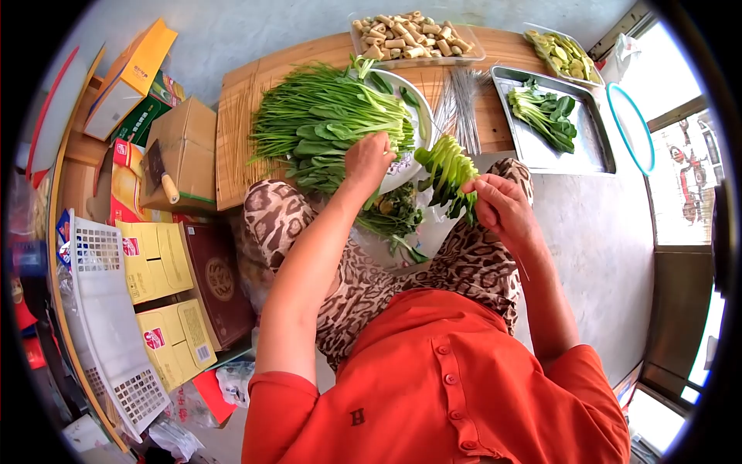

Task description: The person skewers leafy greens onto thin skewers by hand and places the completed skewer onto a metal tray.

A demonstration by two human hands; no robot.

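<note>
The wooden table (301, 56) takes up most of the working space, close in front of the person's knees. On its right end sits the metal tray (597, 148), with one bunch (545, 116) of leafy greens lying on it. The big heap of greens (325, 124) spreads over the left part of the table, its pale stems over the white plate (420, 94). Cut rolls (410, 37) fill a clear tub at the far edge; green slices (568, 56) fill another, beyond the tray. A fan of metal skewers (462, 108) lies between plate and tray.

The right hand (502, 203) is closed, thumb against fingers, around the lower part of the skewer in use, whose thin end shows below the wrist. The skewered greens (450, 174) are packed in a row above that grip, held over the lap just beside the plate. The left hand (369, 161) is curled in among the stems at the plate's near side; its fingertips are turned away, so I can't tell whether it pinches one.

The step in hand looks like threading stems onto the skewer. The next move seems to call for one stem, freed from the heap, and a steady point to meet it.
</note>
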